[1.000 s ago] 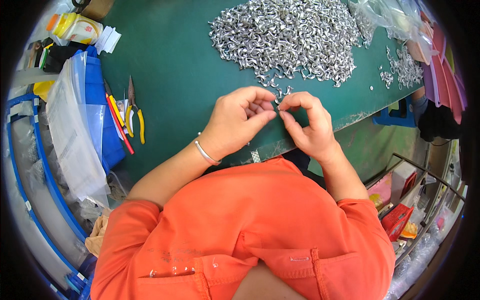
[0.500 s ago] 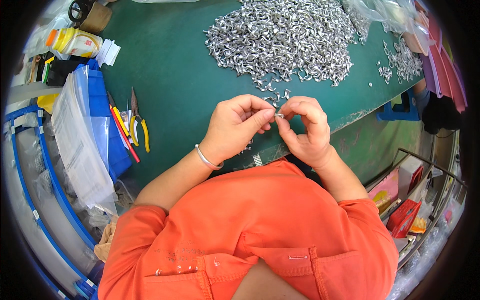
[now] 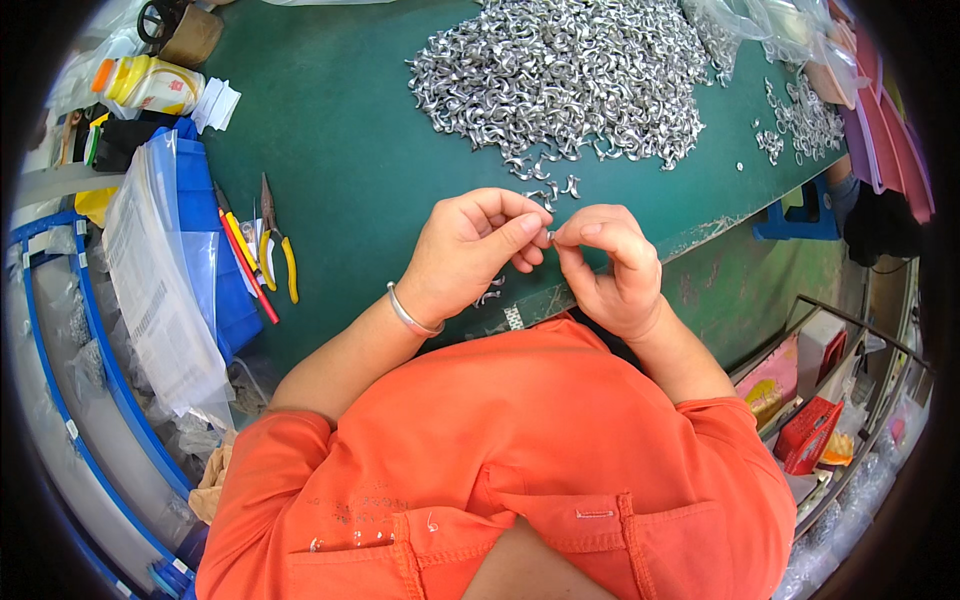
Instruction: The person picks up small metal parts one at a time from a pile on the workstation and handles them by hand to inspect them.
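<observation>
Both hands, left hand (image 3: 470,255) and right hand (image 3: 610,265), pinch one tiny metal piece (image 3: 549,238); it could slip, dropping among loose pieces (image 3: 560,185) just beyond

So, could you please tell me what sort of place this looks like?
Probably a small-parts assembly bench in a workshop: a big heap of little metal pieces lies on a green work mat, pliers lie at the side, and both hands pinch one small piece between them.
</observation>
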`<action>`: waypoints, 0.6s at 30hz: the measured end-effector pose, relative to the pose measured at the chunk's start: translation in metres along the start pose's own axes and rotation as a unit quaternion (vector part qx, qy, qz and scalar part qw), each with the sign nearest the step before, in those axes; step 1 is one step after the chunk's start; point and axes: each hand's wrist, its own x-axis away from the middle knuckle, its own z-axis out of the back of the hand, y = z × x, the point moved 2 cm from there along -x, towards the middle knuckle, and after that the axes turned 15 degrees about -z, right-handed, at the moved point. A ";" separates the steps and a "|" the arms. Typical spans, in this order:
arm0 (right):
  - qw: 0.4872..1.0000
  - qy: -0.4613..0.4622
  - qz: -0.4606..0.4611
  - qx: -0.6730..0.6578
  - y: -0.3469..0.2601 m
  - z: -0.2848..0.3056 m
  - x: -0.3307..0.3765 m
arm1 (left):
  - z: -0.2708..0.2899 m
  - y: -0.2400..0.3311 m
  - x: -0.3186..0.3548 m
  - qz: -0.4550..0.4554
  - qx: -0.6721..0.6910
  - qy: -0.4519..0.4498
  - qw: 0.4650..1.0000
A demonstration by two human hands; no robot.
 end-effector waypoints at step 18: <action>0.990 0.008 -0.091 0.108 0.006 0.009 0.003 | 0.013 0.026 0.002 -0.065 -0.363 -0.038 0.929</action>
